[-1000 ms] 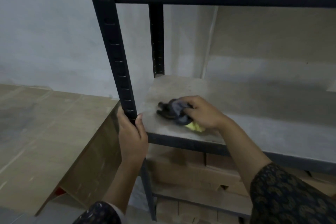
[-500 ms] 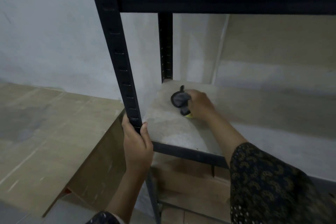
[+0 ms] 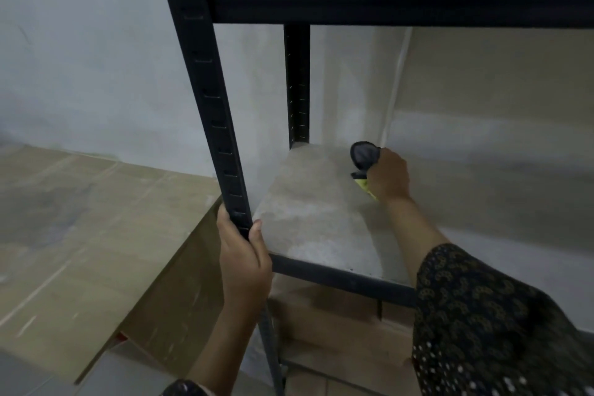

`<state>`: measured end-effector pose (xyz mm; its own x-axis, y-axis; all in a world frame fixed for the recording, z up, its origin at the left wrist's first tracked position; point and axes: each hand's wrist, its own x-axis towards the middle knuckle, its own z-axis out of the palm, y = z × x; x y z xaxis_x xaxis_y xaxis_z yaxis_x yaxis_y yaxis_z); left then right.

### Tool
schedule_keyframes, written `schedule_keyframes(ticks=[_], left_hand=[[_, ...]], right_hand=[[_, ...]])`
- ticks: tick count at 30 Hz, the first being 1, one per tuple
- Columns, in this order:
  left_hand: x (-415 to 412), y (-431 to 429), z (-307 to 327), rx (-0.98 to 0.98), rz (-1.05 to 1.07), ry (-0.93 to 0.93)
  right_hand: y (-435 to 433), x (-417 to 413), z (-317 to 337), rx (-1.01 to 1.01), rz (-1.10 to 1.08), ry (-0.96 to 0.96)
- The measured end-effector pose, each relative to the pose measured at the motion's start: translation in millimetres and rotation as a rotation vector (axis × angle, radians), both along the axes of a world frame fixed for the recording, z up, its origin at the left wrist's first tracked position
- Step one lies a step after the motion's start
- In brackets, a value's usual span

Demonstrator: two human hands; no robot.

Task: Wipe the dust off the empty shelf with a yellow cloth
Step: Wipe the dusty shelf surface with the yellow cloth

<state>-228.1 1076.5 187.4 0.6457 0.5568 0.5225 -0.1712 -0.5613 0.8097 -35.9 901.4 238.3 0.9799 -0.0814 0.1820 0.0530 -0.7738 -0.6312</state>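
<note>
Item one, shelf [image 3: 308,212]: I note a pale grey board, dusty and mottled, set in a dark metal rack, with its front edge rail running under my view. Item two, cloth [image 3: 364,156]: it sits at the far back of the shelf, near the left rear corner, bunched up; most of what shows is dark grey, with a yellow edge peeking out below the fingers. Item three, right hand [image 3: 389,177]: reached deep over the shelf, fingers curled round the cloth and holding it against the board. Item four, left hand [image 3: 246,262]: wrapped round the front post [image 3: 209,90] at shelf level, thumb on the inner side. Item five, rear post [image 3: 297,83]: upright, standing at the shelf's back left corner. Item six, patterned sleeve [image 3: 482,315]: dark, covering the right forearm. Item seven, cardboard box [image 3: 80,235]: just left of the rack, its flat top below shelf height. Item eight, wall [image 3: 80,58]: pale, behind everything.
</note>
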Motion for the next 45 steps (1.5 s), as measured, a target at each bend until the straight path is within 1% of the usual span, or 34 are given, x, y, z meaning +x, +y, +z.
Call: schedule_keyframes(ticks=[3, 8, 11, 13, 17, 21, 25, 29, 31, 32, 33, 34, 35, 36, 37, 38, 40, 45], left_hand=[[2.3, 2.0, -2.0, -0.008, -0.001, 0.001], [3.3, 2.7, -2.7, -0.043, 0.014, 0.020], [3.4, 4.4, -1.0, -0.048, -0.008, 0.025], [2.0, 6.4, -1.0, -0.047, -0.024, 0.027], [-1.2, 11.8, 0.2, -0.015, -0.054, 0.028], [-4.1, 14.3, 1.5, 0.026, -0.056, 0.038], [-8.1, 13.3, 2.4, 0.030, -0.087, 0.023], [-12.1, 12.4, 6.0, 0.048, -0.106, 0.027], [-11.4, 14.1, 6.4, 0.049, -0.116, 0.039], [-10.6, 15.1, 6.4, 0.046, -0.119, 0.045], [-9.6, 15.7, 6.2, 0.046, -0.119, 0.049], [-10.0, 15.9, 6.4, 0.051, -0.119, 0.048], [-10.9, 15.1, 6.8, 0.055, -0.118, 0.047], [-11.9, 14.0, 7.5, 0.059, -0.118, 0.046], [-12.9, 12.8, 8.7, 0.060, -0.118, 0.046], [-14.0, 11.5, 10.2, 0.058, -0.118, 0.048], [-14.8, 11.4, 12.2, 0.058, -0.114, 0.057], [-14.9, 15.4, 10.3, 0.066, -0.098, 0.049]], right_hand=[[22.3, 15.3, -5.6, -0.093, 0.082, 0.016], [61.2, 20.7, -3.3, -0.056, 0.332, 0.011], [75.8, 8.9, -1.4, 0.020, 0.513, 0.017], [82.1, -5.4, 1.3, 0.047, 0.626, 0.056], [85.2, -46.1, 1.7, -0.013, 0.831, 0.095], [68.7, -89.9, 4.0, 0.001, 0.915, 0.130], [42.2, -127.6, 8.3, 0.048, 0.957, 0.224], [15.4, -156.7, 19.4, -0.013, 1.035, 0.252], [-1.5, -162.2, 29.0, 0.067, 1.020, 0.284], [-10.7, -158.2, 30.9, 0.148, 0.956, 0.261], [-20.3, -150.0, 31.3, 0.220, 0.835, 0.201], [-30.1, -137.1, 28.1, 0.239, 0.678, 0.117], [-39.7, -123.3, 22.7, 0.201, 0.512, 0.040], [-47.0, -110.7, 16.3, 0.114, 0.354, 0.002], [-51.6, -103.0, 9.8, 0.034, 0.236, 0.008], [-52.6, -100.1, 2.6, -0.015, 0.175, 0.031], [-42.4, -109.4, -4.2, -0.062, 0.182, 0.054], [-5.4, -161.8, 0.5, -0.094, 0.469, -0.010]])
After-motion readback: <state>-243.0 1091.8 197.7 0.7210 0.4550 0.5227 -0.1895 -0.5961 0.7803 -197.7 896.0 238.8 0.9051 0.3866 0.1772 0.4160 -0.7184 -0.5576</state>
